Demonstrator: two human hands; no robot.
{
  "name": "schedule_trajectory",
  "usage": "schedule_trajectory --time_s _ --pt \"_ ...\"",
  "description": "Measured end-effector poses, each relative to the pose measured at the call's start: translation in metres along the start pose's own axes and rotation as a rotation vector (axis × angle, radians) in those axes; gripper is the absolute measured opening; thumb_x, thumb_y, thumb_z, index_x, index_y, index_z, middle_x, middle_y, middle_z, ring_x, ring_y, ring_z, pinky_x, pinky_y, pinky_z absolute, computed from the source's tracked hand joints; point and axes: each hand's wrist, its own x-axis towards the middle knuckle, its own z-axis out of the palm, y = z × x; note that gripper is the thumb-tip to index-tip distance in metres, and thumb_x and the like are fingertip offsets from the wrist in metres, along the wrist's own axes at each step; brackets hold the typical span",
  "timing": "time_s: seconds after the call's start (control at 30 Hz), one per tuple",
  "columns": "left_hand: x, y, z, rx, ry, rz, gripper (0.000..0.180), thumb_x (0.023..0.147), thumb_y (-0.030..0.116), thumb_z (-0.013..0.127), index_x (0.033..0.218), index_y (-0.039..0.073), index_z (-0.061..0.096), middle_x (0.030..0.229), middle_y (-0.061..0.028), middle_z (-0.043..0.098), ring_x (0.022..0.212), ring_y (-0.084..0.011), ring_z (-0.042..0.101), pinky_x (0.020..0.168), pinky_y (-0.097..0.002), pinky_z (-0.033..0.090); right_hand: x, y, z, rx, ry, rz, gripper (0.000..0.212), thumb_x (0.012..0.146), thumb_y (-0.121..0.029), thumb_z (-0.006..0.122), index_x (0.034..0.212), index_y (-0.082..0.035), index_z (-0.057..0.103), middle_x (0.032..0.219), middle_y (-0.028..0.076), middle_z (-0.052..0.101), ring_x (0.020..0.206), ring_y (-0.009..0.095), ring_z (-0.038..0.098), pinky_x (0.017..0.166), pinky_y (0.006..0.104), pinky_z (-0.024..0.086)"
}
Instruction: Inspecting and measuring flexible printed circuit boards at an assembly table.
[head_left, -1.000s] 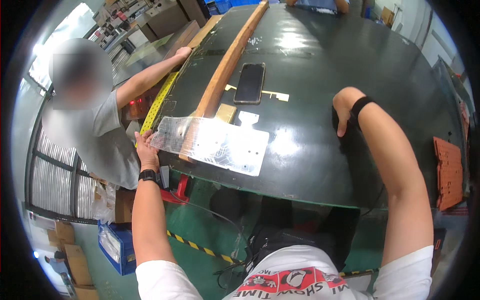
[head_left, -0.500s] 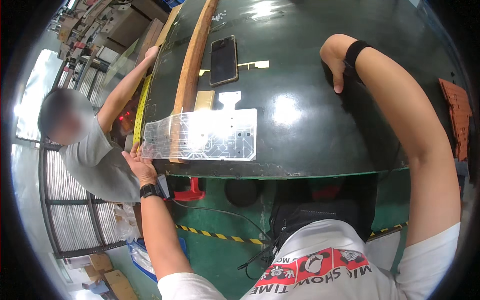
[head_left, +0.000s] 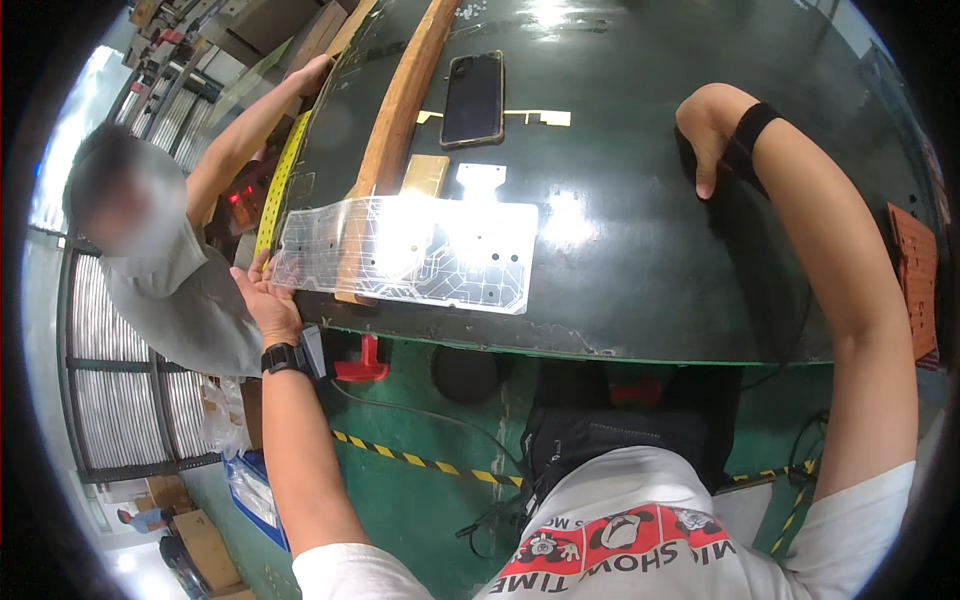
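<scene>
A clear flexible sheet printed with pale circuit lines [head_left: 460,275] lies on the dark green tabletop [head_left: 640,290]. Its left part passes over a long wooden bar [head_left: 392,125] and bends there. At the sheet's left end, my left hand [head_left: 270,305] has its palm turned up, with the fingers on the sheet's edge and the thumb apart. Far to the right, my right hand [head_left: 708,130] rests bent at the wrist on the tabletop. One digit of it points toward me and the others are mostly hidden. Nothing shows in it.
Beyond the sheet lie a phone [head_left: 474,98], a thin yellow strip [head_left: 548,118] and a gold-coloured block [head_left: 426,176]. An orange-brown perforated plate [head_left: 914,275] sits at the right. Across the left edge, by a yellow perforated strip [head_left: 282,185], a person [head_left: 175,290] reaches toward the table.
The whole view has shifted slightly, so the table items appear a little farther up and right. Both hands keep about the same places relative to the sheet and tabletop.
</scene>
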Motion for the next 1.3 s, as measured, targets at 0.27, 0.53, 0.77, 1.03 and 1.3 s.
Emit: schedule_trajectory --time_s 0.27,0.53,0.77,1.03,1.3 --pt "-0.004 0.001 0.008 0.006 0.015 -0.006 0.069 0.092 0.058 0.029 0.118 -0.005 0.041 0.108 -0.0212 0.055 0.097 -0.0274 0.058 0.086 -0.0365 0.048 0.015 0.010 0.004 0.026 -0.037 0.075 0.054 0.055 -0.039 0.084 0.082 0.006 0.068 0.083 0.016 0.068 0.077 0.029 0.066 0.070 0.0339 0.051" --pt "-0.004 0.000 0.010 0.040 0.074 0.020 0.067 0.093 0.055 0.030 0.119 -0.005 0.041 0.106 -0.0197 0.056 0.092 -0.0258 0.059 0.083 -0.0343 0.048 0.006 0.006 0.001 0.000 -0.007 0.068 0.051 0.055 -0.040 0.083 0.074 0.005 0.068 0.076 0.015 0.068 0.071 0.027 0.066 0.066 0.0342 0.051" --pt "-0.067 -0.009 0.043 1.050 0.581 0.818 0.025 0.084 0.015 0.060 0.100 -0.004 0.057 0.098 -0.0151 0.055 0.091 -0.0288 0.052 0.083 -0.0362 0.040 -0.011 0.009 0.012 0.085 0.097 -0.003 0.062 0.058 -0.045 0.081 0.087 0.008 0.067 0.088 0.017 0.067 0.083 0.030 0.065 0.075 0.0356 0.050" --pt "-0.228 -0.014 0.142 0.420 -0.226 -0.099 0.025 0.089 0.012 0.052 0.110 -0.002 0.056 0.067 -0.0056 0.055 0.049 -0.0142 0.047 0.048 -0.0298 0.041 -0.012 0.013 0.016 0.146 0.136 0.022 0.053 0.057 -0.037 0.083 0.076 0.009 0.065 0.071 0.017 0.065 0.066 0.030 0.064 0.060 0.0363 0.050" --pt "-0.222 -0.003 0.168 -0.247 -0.081 -0.540 0.016 0.094 0.024 0.043 0.093 0.009 0.048 0.070 -0.0022 0.051 0.048 -0.0092 0.038 0.046 -0.0262 0.033 -0.019 0.023 0.034 0.268 0.350 -0.044 0.053 0.057 -0.040 0.083 0.064 0.008 0.062 0.056 0.016 0.058 0.054 0.028 0.061 0.053 0.0365 0.049"
